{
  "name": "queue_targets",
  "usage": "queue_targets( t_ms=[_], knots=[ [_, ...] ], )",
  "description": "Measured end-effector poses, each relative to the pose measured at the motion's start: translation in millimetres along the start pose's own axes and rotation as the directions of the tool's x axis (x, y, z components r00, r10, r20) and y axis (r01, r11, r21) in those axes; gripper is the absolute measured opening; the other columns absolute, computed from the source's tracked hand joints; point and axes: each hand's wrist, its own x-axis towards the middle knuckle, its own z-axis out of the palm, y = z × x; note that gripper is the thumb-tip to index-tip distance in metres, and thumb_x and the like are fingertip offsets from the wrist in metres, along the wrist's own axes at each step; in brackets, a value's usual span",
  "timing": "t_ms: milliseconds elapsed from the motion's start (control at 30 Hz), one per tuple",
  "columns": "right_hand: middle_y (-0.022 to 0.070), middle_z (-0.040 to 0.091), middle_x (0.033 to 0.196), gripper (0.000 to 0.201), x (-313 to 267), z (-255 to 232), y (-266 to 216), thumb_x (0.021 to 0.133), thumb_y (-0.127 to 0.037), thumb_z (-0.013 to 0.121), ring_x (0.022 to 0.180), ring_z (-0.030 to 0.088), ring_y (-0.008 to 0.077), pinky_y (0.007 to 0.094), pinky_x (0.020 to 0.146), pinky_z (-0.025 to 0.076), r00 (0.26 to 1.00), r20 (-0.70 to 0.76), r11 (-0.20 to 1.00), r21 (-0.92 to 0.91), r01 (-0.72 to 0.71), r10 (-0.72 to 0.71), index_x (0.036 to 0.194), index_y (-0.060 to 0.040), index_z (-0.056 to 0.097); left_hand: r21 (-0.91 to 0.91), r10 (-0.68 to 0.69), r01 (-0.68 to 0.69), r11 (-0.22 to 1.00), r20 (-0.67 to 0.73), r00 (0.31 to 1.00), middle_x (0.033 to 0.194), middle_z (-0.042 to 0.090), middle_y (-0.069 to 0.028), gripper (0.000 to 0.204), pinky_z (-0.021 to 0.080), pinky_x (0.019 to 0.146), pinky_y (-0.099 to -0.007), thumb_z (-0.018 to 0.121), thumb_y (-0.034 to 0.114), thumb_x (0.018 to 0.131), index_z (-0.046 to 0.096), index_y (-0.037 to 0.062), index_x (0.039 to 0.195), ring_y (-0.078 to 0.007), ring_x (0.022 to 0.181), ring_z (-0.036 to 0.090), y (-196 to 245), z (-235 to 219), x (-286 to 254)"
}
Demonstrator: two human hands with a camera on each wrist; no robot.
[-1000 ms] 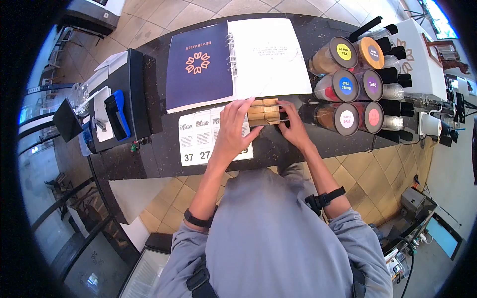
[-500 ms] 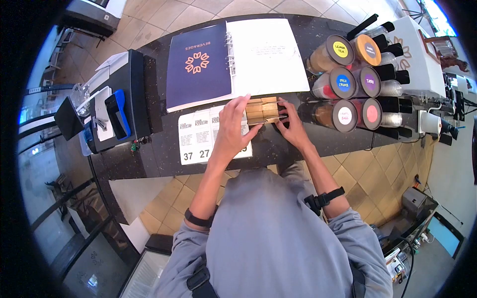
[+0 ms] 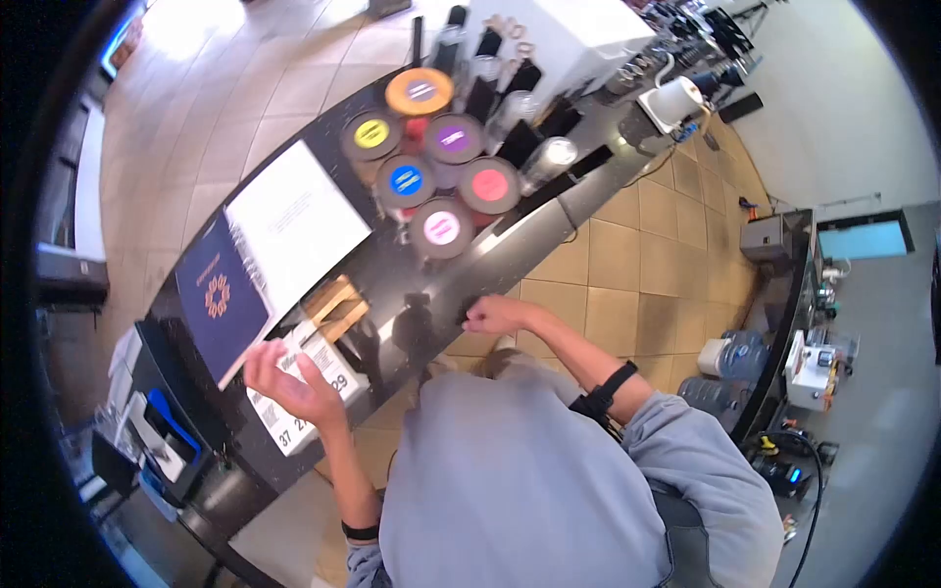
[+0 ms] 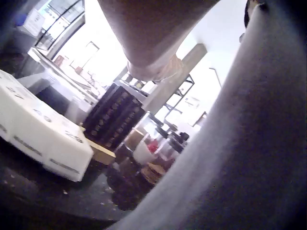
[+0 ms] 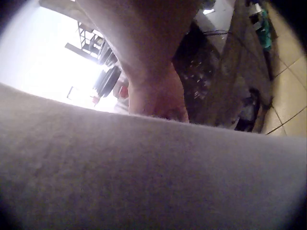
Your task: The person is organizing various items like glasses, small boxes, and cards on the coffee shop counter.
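My left hand (image 3: 294,387) hovers palm up with its fingers apart over the white numbered cards (image 3: 272,416), gripping nothing. Just beyond it, the wooden blocks (image 3: 336,307) rest on the dark counter, touched by neither hand. To the right, my right hand (image 3: 498,316) is by the counter's front edge, fingers curled in, nothing visible in them. In the left wrist view the numbered cards (image 4: 43,129) stand beside a wooden piece (image 4: 103,153); the left hand (image 4: 156,69) shows only in part. A sleeve hides the fingers of the right hand (image 5: 158,96) in the right wrist view.
An open ring binder (image 3: 299,220) with a dark blue cover (image 3: 221,299) lies behind the blocks. Several lidded jars with coloured labels, such as the blue one (image 3: 406,180), stand farther back. A black stand (image 3: 181,392) is at the left, a white box (image 3: 578,34) at the back.
Both hands have let go of the wooden blocks and moved apart, the left above the cards, the right towards the counter edge. The head view has turned to the right.
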Motion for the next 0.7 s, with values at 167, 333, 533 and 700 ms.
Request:
queue_targets(
  t_ms=[167,333,533,700],
  knots=[
    [0.0071,0.066,0.067,0.035,-112.5,-4.4,124.9,0.087,-0.035,0.058,0.067,0.062,0.0196,0.0358,0.067,0.049,0.939,-0.053,0.933,0.143,-0.331,0.341,0.072,-0.0047,0.067,-0.335,0.106,-0.002,0.942,0.292,0.95,0.094,0.062,-0.0147,0.02,0.049,0.08,-0.0372,0.058,-0.006,0.086,0.058,0.0005,0.106,-0.0264,0.086,0.06,93.4,88.0,-17.4],
    [0.0057,0.063,0.067,0.025,-246.9,59.1,315.9,0.085,-0.026,0.062,0.064,0.061,0.0155,0.0316,0.06,0.049,0.773,-0.339,0.807,0.475,-0.352,0.537,0.075,-0.003,0.064,-0.317,0.159,0.148,0.937,0.763,0.627,0.094,0.063,-0.014,0.02,0.05,0.078,-0.0309,0.061,0.004,0.092,0.063,0.0021,0.112,-0.0205,0.086,0.064,215.5,195.8,-36.3],
    [0.0068,0.062,0.072,0.016,-423.6,128.6,429.8,0.091,-0.018,0.056,0.06,0.059,0.0177,0.0342,0.051,0.048,0.47,0.003,0.205,0.897,-0.39,0.882,0.089,-0.0044,0.064,-0.127,0.126,-0.053,0.99,0.992,-0.021,0.109,0.064,-0.0216,0.041,0.05,0.091,-0.0407,0.058,0.031,0.096,0.057,0.0029,0.126,-0.0338,0.103,0.063,288.8,309.2,-118.3],
    [0.0078,0.064,0.077,0.015,-465.9,153.2,470.0,0.092,-0.015,0.055,0.063,0.06,0.019,0.0348,0.053,0.05,0.501,0.128,0.055,0.941,-0.334,0.856,0.097,-0.0046,0.064,-0.148,0.144,-0.029,0.988,0.983,-0.118,0.113,0.062,-0.0216,0.055,0.049,0.092,-0.0433,0.059,0.037,0.095,0.05,0.0024,0.136,-0.036,0.105,0.061,352.0,357.8,-124.7]
  ],
)
